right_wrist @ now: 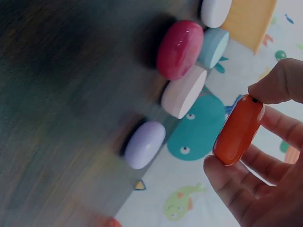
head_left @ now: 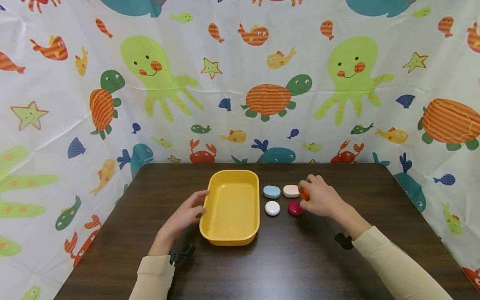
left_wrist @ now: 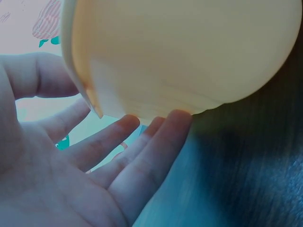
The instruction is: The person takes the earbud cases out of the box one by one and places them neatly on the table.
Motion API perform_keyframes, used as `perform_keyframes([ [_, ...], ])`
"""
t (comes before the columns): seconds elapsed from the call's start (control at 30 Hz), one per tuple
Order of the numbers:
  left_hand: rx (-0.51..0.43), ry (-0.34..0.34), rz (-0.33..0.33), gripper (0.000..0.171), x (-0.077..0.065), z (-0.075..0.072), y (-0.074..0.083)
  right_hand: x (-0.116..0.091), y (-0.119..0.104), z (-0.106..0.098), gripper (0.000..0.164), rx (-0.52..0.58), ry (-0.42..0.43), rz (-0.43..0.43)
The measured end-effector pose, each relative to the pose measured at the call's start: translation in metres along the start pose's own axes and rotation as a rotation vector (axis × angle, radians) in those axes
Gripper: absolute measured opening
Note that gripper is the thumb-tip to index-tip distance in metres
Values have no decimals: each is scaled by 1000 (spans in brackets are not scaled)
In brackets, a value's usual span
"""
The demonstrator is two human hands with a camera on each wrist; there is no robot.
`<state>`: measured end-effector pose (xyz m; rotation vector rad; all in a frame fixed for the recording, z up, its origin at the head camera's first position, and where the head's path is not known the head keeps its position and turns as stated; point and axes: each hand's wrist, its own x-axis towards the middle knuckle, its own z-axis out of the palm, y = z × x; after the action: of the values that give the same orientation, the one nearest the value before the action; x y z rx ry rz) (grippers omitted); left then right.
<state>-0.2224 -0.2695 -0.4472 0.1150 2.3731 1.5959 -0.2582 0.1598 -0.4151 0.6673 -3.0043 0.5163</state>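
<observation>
My right hand (head_left: 321, 198) pinches an orange-red soap bar (right_wrist: 238, 131) between thumb and fingertips, raised off the table. Under and beside that hand lie several more soaps: a glossy crimson one (head_left: 295, 208), a pale pink bar (head_left: 291, 191), a light blue bar (head_left: 271, 192) and a white oval one (head_left: 272, 208). A lavender soap (right_wrist: 145, 144) shows in the right wrist view; in the head view my right hand hides it. My left hand (head_left: 183, 216) touches the left side of a yellow plastic tub (head_left: 229, 242) with extended fingers. The tub's inside holds nothing.
Everything stands on a dark wooden table (head_left: 277, 266). Behind and at the sides hangs a white curtain (head_left: 232, 137) printed with sea animals. Each wrist wears a dark strap or camera mount (head_left: 182, 253).
</observation>
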Motion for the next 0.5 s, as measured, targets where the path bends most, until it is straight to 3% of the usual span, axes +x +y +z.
perform_keyframes([
  [0.5,0,-2,-7,59,-1,0,2,0,19,9,28,9,-40,62],
])
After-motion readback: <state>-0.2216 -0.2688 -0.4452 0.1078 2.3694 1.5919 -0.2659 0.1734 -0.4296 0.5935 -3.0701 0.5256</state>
